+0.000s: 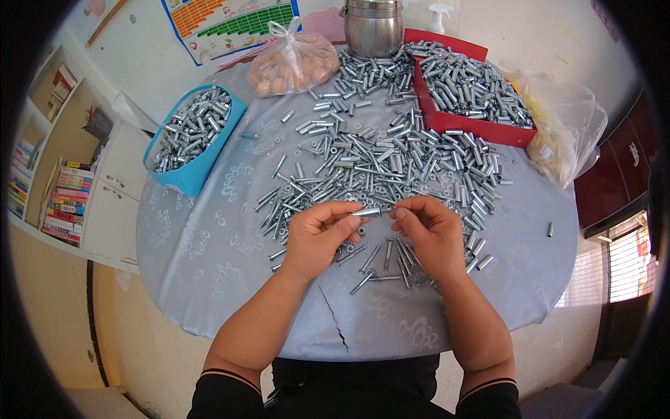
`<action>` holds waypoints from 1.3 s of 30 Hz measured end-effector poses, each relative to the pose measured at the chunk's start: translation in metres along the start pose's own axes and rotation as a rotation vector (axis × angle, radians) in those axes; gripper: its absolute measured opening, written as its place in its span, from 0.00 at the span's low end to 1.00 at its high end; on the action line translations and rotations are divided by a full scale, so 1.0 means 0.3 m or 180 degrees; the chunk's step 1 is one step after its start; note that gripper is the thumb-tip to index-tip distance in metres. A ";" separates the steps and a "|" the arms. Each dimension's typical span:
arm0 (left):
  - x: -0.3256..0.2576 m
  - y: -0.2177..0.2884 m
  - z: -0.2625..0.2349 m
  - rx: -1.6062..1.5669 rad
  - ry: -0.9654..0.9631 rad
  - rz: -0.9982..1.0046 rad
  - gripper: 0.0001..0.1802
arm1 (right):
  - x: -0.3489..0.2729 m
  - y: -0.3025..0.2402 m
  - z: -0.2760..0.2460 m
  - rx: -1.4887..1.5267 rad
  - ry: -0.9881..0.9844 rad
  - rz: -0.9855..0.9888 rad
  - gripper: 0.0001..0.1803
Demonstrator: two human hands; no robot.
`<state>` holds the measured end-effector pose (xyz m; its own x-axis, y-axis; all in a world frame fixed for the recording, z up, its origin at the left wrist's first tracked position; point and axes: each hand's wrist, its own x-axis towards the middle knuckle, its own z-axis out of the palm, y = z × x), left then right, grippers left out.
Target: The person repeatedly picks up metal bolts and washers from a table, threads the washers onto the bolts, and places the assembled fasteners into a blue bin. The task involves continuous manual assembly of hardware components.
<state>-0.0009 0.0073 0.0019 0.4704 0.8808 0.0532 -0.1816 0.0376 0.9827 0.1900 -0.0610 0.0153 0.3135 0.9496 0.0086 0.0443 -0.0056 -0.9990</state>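
Both hands, left [319, 234] and right [431, 230], pinch what looks like one metal sleeve [366, 211]

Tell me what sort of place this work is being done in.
Probably a room in a home used for piecework, not a factory. A round table with a patterned cloth carries a heap of metal sleeves and bolts; a bookshelf stands at the left, and a bag of food sits beside a steel pot.
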 end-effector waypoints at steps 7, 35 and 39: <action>-0.002 -0.006 0.002 -0.0011 -0.0029 -0.0016 0.12 | -0.002 -0.001 0.002 0.0345 -0.0201 0.0027 0.05; -0.003 -0.002 -0.002 -0.0189 -0.0360 -0.0161 0.11 | 0.008 -0.010 -0.020 0.0574 -0.0605 0.0323 0.08; -0.003 0.001 -0.010 -0.0137 -0.0150 -0.0118 0.12 | 0.020 -0.028 -0.035 0.0371 -0.0287 0.0213 0.07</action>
<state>-0.0038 0.0080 0.0017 0.5175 0.8553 0.0261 -0.1996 0.0910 0.9756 0.2014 -0.0584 0.0244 0.2254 0.9726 -0.0570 -0.0858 -0.0384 -0.9956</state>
